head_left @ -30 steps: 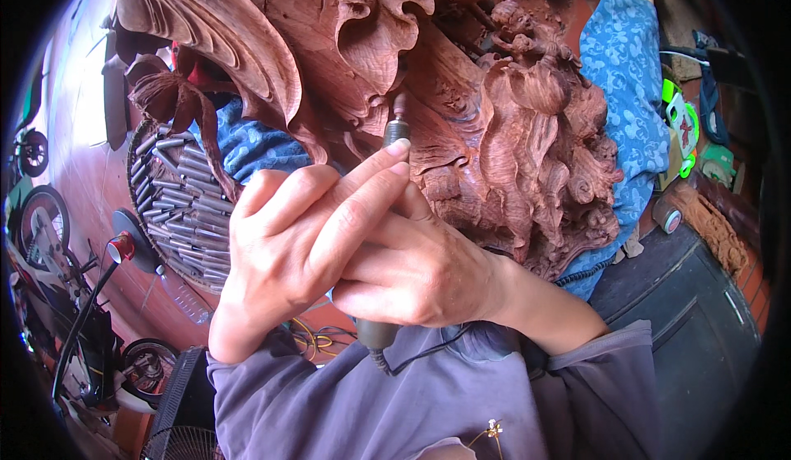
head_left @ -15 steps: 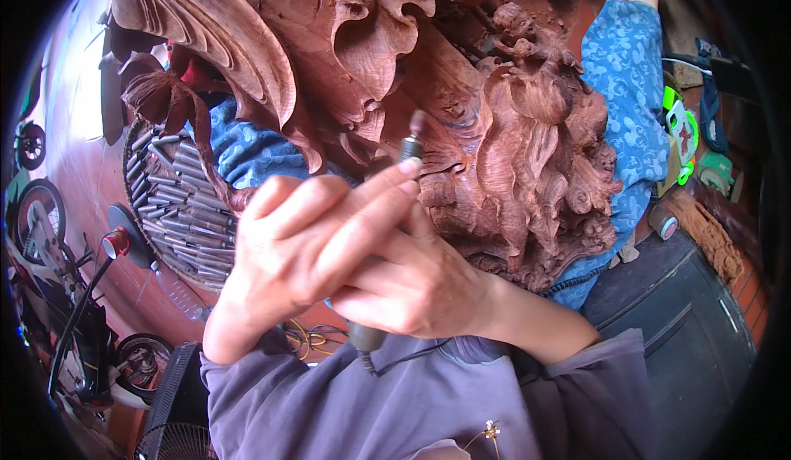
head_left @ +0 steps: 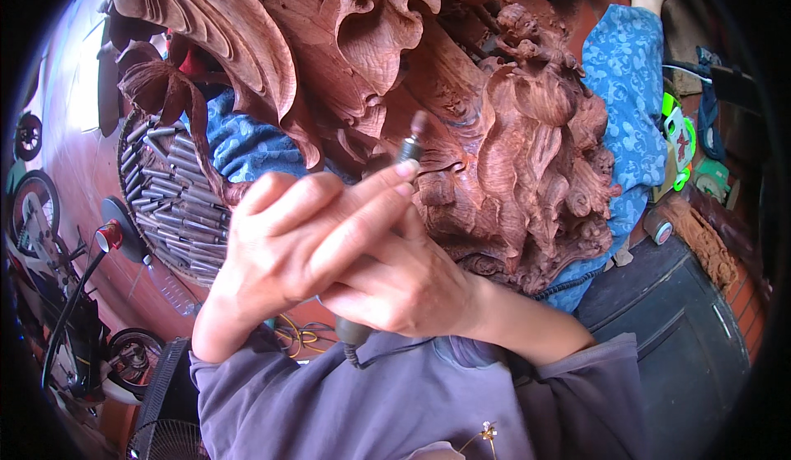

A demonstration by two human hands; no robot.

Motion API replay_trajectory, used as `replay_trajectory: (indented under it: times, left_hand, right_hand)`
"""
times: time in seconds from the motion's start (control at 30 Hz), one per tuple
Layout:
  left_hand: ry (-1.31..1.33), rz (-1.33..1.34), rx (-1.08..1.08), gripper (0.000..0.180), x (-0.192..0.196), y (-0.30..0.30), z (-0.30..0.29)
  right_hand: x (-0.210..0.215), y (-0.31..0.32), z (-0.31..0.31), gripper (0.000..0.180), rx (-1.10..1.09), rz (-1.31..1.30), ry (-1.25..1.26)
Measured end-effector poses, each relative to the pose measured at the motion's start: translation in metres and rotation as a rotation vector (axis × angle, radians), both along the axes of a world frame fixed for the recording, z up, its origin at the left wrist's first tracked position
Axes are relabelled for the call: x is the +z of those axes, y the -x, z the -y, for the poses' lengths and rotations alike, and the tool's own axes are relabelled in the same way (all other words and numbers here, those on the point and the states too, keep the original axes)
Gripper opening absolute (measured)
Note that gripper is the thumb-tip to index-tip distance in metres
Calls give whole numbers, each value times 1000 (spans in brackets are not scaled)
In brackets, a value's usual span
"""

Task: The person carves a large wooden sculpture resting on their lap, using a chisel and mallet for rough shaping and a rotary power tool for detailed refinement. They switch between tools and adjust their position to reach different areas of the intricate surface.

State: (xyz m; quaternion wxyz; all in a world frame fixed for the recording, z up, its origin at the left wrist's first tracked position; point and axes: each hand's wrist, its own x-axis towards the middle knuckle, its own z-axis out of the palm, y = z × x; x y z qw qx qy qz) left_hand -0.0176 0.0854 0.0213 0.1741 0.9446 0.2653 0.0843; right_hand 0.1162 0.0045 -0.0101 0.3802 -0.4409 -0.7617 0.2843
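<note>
Across the middle, my left hand (head_left: 284, 233) lies over my right hand (head_left: 412, 291), and both are closed round a handheld rotary tool (head_left: 409, 148). Two fingertips of the left hand press on its dark neck. My right hand wraps its body, most of which is hidden; the grey rear end and a coiled cord show below. A small reddish-brown, blurred tip points away from me, in front of a large carved wooden sculpture (head_left: 527, 155). The sculpture has wavy folds and knobbly figures. From this view I cannot tell whether the tip touches the wood.
Left of the sculpture stands a round basket (head_left: 130, 204) of dark metal rods. My legs in blue patterned trousers (head_left: 622, 89) flank the carving. A clear bottle (head_left: 169, 288), a fan (head_left: 169, 439) and parked motorbikes (head_left: 49, 246) are at left. A black case (head_left: 671, 320) sits at right.
Both hands and the rotary tool's rear end have shifted slightly left, while its tip stays almost in place. My grip looks the same, and the surroundings move only slightly in view.
</note>
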Motion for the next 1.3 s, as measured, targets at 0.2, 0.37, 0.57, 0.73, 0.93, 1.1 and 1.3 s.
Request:
replay_trajectory:
  times: [0.2,0.37,0.57,0.73,0.93,1.1,1.3]
  left_hand:
    - [-25,-15,-76,39,2,-1,-2]
    - [28,22,-54,41,0,0,1]
    - [-38,19,-35,40,-4,4,0]
    - [20,82,-132,50,-11,4,0]
    - [-16,91,-72,51,-11,11,-6]
    - [71,137,-124,47,-12,2,-1]
    - [96,109,-131,48,-10,5,-4]
  right_hand:
    - [3,-4,5,16,18,22,48]
    - [4,-2,7,16,-10,29,35]
    - [3,2,2,19,6,38,33]
    - [9,3,13,19,-46,138,77]
    - [5,5,1,17,0,48,48]
    - [15,-2,10,19,-10,144,91]
    - [17,1,11,19,1,201,96]
